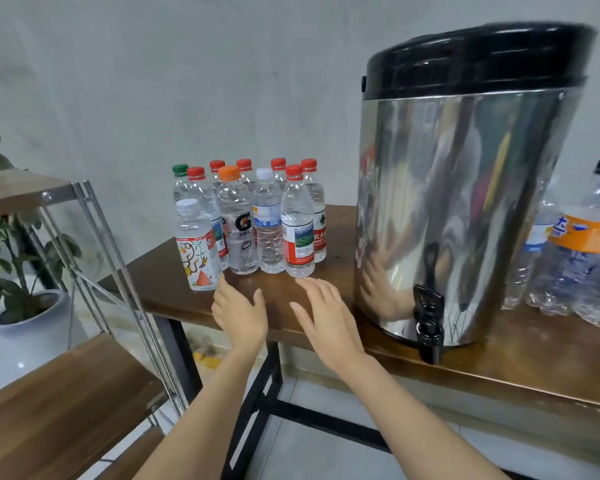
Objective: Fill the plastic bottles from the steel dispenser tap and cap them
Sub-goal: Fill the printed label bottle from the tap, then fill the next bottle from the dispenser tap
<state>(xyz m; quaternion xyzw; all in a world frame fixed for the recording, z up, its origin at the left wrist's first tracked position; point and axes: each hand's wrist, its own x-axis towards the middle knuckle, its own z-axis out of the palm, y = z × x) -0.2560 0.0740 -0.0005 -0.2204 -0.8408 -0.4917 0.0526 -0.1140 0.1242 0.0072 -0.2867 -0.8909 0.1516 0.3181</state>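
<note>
On the counter (326, 268), before the capped bottles (250, 216), I see my left hand (238, 311) and right hand (323, 315) empty, fingers spread, beside the steel dispenser (465, 202).

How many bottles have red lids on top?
6. One red-capped clear plastic bottle stands front right in the cluster on the brown wooden table, one at left, four in the back row. Others might hide behind.

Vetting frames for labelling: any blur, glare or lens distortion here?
Head view: wide-angle bend leans the steel dispenser and shelf frame. Head view: black lid motion-smeared, right-edge bottles soft. Head view: dispenser's mirror wall reflects the right hand; capped bottles sharp.
</note>
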